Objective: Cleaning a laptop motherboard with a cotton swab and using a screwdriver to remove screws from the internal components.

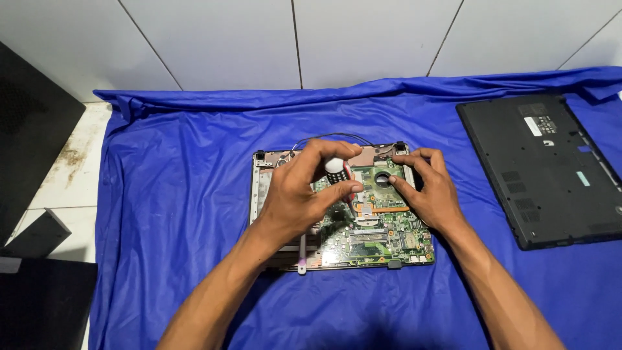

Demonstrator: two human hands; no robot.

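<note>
From the head camera, looking down, an opened laptop base with its green circuit board exposed (376,233) lies in the middle of a wrinkled, shiny blue cloth (181,194) spread over a floor of large pale tiles (214,39). The left hand (301,194) hovers over the left half of the board, its fingers curled closed around the black-and-white handle of a small screwdriver (338,174), which stands nearly upright with its red-tinted shaft pointing down at the board near the copper heat pipe (389,209). The right hand (431,191) rests on the upper right part of the board, fingers spread only narrowly and holding nothing, with its fingertips (394,180) touching the area just beside the round black fan (382,177). A thin black cable (330,136) arcs above the far edge of the laptop base. A slim pale stick-like tool with a pinkish tip (302,254) lies on the front left corner of the base, partly under the left wrist. Well apart to the right on the cloth lies a detached black plastic laptop bottom cover (551,175), its underside facing up. Dark flat panels (32,129) sit at the left edge beyond the cloth.
</note>
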